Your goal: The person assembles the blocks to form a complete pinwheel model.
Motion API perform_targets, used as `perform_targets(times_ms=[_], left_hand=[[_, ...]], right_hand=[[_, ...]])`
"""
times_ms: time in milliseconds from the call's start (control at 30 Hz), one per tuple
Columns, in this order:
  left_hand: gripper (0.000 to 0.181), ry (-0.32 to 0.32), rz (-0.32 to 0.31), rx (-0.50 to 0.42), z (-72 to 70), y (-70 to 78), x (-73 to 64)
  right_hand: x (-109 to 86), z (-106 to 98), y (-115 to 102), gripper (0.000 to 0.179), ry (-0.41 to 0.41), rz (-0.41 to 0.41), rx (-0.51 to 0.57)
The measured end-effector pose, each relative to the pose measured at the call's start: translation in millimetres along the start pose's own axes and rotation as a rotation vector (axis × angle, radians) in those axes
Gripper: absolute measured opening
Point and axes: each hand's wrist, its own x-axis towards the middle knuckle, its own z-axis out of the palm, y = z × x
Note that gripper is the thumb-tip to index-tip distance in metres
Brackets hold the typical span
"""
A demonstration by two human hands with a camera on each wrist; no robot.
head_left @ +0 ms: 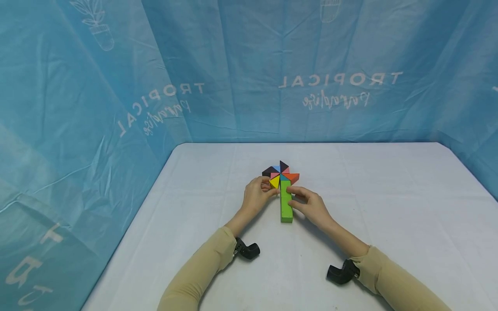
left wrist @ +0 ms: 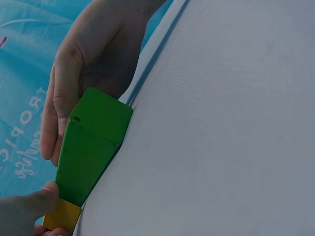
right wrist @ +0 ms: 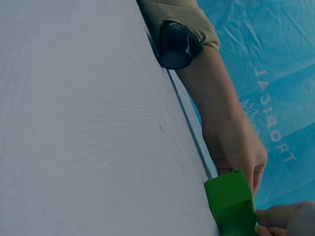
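Observation:
Multicoloured wooden blocks form a pinwheel shape on the table, with a green bar of blocks (head_left: 286, 211) running from it toward the person. My left hand (head_left: 254, 195) pinches a yellow triangular block (head_left: 275, 181) at the pinwheel's lower left, beside the top of the green bar. In the left wrist view, the thumb lies against this yellow block (left wrist: 63, 215). My right hand (head_left: 312, 207) rests its thumb and forefinger against the right side of the green bar, the other fingers loosely bent. The right wrist view shows the bar's near green end (right wrist: 229, 189).
The pinwheel includes black (head_left: 284, 166), red-orange (head_left: 292, 177), pink and blue triangular blocks. A white cloth covers the table (head_left: 389, 207). Blue printed curtains (head_left: 249, 77) hang behind and beside it. Black cameras (head_left: 247, 250) are strapped to both wrists.

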Motion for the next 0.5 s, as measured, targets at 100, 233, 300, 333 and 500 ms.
perform_targets(times_ms=[100,233,300,333,500], left_hand=[[0.049,0.012,0.011,-0.011,0.1,0.0,1.3],[0.048,0.021,0.018,-0.007,0.1,-0.5,2.6],[0.047,0.021,0.018,-0.006,0.2,-1.2,3.2],[0.046,0.02,0.015,-0.006,0.4,-1.5,3.5],[0.039,0.021,-0.009,-0.024,0.2,-1.3,4.5]], right_hand=[[0.4,0.1,-1.1,0.038,0.005,0.003,-0.001],[0.9,0.2,-0.6,0.038,0.009,0.004,-0.001],[0.9,0.3,-0.1,0.038,0.005,0.002,0.0],[0.9,0.3,-0.1,0.039,0.002,0.001,0.0],[0.7,1.2,-2.2,0.04,0.001,0.011,0.012]])
